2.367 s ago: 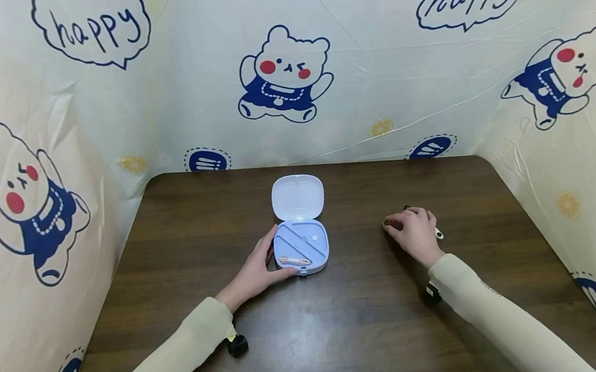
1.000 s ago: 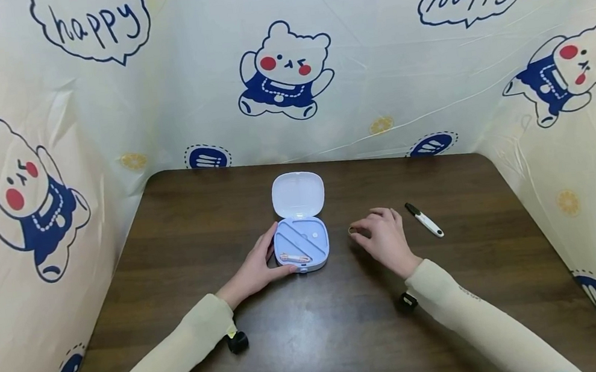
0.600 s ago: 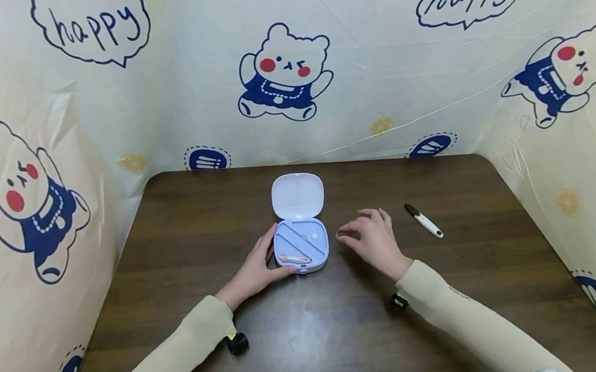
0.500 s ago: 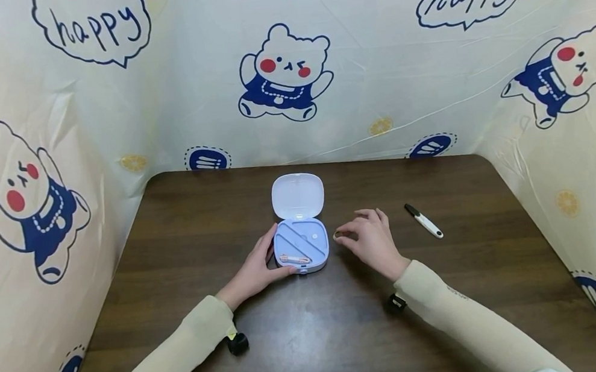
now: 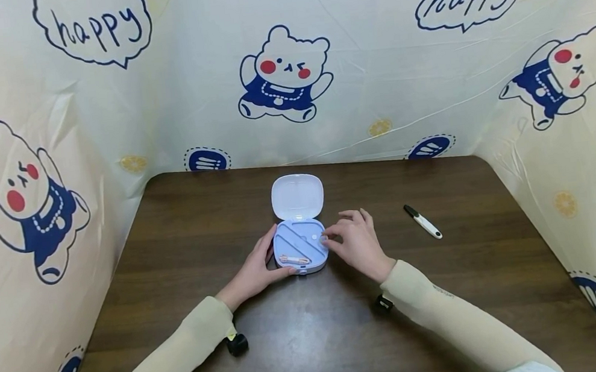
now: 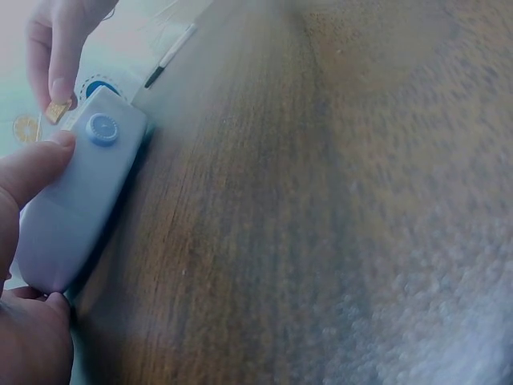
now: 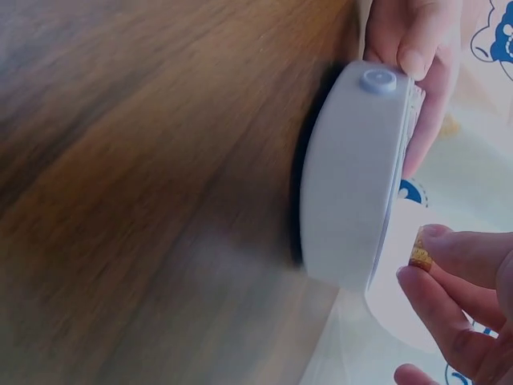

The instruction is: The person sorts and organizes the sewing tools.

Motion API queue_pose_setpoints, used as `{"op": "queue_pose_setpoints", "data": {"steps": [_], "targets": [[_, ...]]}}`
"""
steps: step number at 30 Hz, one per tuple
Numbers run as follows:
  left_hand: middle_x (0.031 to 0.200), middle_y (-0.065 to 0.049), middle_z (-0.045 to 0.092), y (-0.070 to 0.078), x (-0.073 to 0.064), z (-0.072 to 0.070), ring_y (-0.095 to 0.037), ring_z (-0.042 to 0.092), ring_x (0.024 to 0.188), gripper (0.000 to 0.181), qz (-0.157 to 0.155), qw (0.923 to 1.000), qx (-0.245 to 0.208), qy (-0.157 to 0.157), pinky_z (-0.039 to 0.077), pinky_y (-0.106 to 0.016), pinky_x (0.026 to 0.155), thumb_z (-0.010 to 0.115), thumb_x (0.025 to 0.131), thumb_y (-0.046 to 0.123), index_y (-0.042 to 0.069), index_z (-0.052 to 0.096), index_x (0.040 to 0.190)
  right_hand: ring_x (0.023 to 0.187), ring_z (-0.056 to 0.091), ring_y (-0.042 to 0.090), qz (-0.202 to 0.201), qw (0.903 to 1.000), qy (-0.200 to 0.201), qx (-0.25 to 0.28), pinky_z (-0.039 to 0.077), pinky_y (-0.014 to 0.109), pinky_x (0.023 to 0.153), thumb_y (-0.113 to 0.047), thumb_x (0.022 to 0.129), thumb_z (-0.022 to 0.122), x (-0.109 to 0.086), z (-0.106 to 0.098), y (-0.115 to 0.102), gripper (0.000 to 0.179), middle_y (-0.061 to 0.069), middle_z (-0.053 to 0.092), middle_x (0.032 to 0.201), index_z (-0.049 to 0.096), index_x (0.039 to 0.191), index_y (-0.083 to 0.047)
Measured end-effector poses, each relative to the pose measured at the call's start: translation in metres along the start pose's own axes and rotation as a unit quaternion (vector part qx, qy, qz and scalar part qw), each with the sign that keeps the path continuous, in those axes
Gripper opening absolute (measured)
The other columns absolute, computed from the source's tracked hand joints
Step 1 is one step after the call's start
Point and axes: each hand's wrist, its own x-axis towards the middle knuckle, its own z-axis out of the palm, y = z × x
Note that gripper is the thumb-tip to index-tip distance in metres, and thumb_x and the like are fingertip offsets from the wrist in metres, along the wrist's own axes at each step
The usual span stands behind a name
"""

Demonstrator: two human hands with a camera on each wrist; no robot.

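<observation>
A light-blue jewelry box (image 5: 281, 229) stands on the table, its lid (image 5: 297, 196) raised away from the person. Diagonal dividers split the inside; a slim pinkish piece (image 5: 295, 259) lies in the front left compartment. My left hand (image 5: 252, 268) grips the box's left side, thumb at the front near the round button (image 7: 379, 80). Over the box's right edge is my right hand (image 5: 357, 241). Its thumb and index finger pinch a small gold ring (image 7: 420, 253) with a textured band, close above the right compartment. A small white round spot (image 5: 315, 237) shows beside those fingertips.
A black-and-white marker pen (image 5: 423, 222) lies on the brown wooden table (image 5: 213, 213), right of the right hand. A printed cloth (image 5: 369, 81) with cartoon bears surrounds the table at the back and sides.
The right hand has moved left with the pinched ring, from beside the marker pen to over the box's right edge. The pen, partly covered at first, shows fully. The left hand stays on the box.
</observation>
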Motion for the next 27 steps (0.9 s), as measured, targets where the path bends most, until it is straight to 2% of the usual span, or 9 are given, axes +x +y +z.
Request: {"op": "queue_pose_setpoints", "data": {"steps": [8, 16, 27], "targets": [[0.168, -0.022, 0.022, -0.003, -0.001, 0.0, -0.035, 0.027, 0.155, 0.108, 0.009, 1.0, 0.0, 0.003, 0.031, -0.049, 0.123, 0.086, 0.089, 0.024, 0.006, 0.014, 0.167, 0.128, 0.055, 0.037, -0.011, 0.9998, -0.015, -0.004, 0.022, 0.073, 0.117, -0.019, 0.088, 0.086, 0.005, 0.007, -0.012, 0.011, 0.0, 0.076, 0.091, 0.085, 0.098, -0.016], [0.168, -0.022, 0.021, -0.001, -0.001, 0.0, -0.034, 0.026, 0.156, 0.108, 0.012, 0.9999, -0.003, 0.003, 0.03, -0.048, 0.124, 0.086, 0.089, 0.023, 0.006, 0.013, 0.167, 0.129, 0.054, 0.036, -0.027, 0.9991, -0.031, -0.011, 0.023, 0.074, 0.116, -0.022, 0.09, 0.084, 0.011, 0.013, -0.025, 0.014, 0.003, 0.078, 0.104, 0.085, 0.105, -0.019], [0.167, -0.024, 0.021, 0.0, -0.002, 0.001, -0.035, 0.028, 0.155, 0.107, 0.015, 0.9998, -0.006, 0.005, 0.032, -0.046, 0.123, 0.085, 0.09, 0.021, 0.005, 0.012, 0.167, 0.127, 0.054, 0.039, -0.06, 0.9972, -0.045, -0.004, 0.024, 0.075, 0.115, -0.024, 0.09, 0.084, 0.019, 0.023, -0.04, 0.014, 0.001, 0.076, 0.093, 0.085, 0.103, -0.018]]}}
